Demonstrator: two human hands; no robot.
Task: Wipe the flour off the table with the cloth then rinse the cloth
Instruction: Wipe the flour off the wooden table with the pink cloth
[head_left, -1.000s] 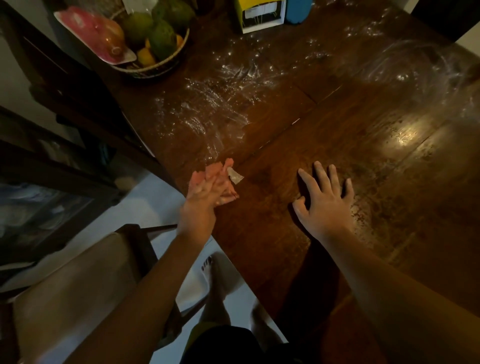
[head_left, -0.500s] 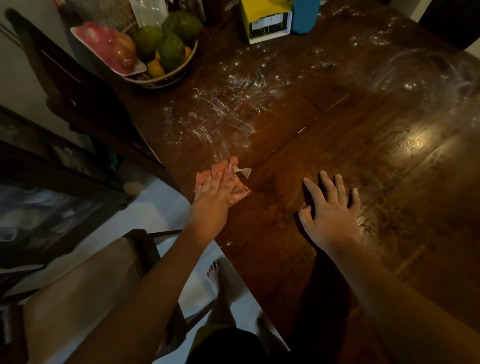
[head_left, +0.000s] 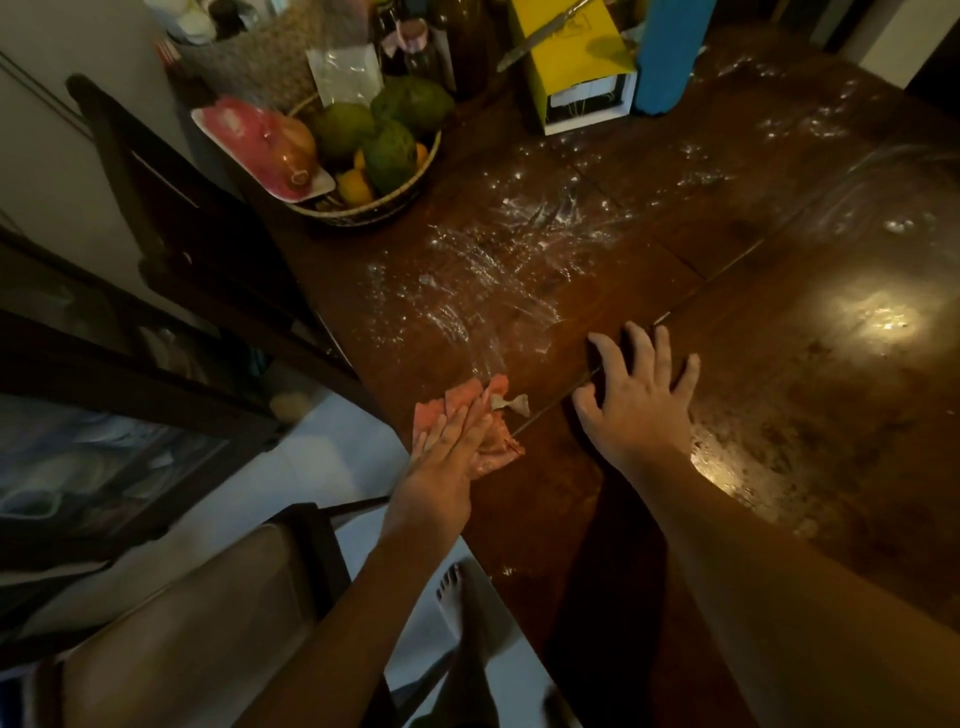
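Note:
A pink cloth (head_left: 462, 402) lies flat on the dark wooden table (head_left: 727, 415) near its left edge. My left hand (head_left: 452, 452) presses on it with straight fingers. A small white tag (head_left: 511, 404) sticks out at the cloth's right side. White flour (head_left: 493, 260) is smeared across the table beyond the cloth and towards the far right. My right hand (head_left: 634, 400) rests on the wood to the right of the cloth, fingers spread.
A basket of green and yellow fruit (head_left: 379, 156) stands at the far left, with a pink wrapped tray (head_left: 260, 145) beside it. A yellow box (head_left: 576, 67) and a blue cylinder (head_left: 667, 52) stand at the back. Dark chairs (head_left: 171, 197) line the table's left side.
The view has tilted up and shows more of the table's far end. My right hand has moved forward on the table. The left hand stays pressed on the cloth at the edge.

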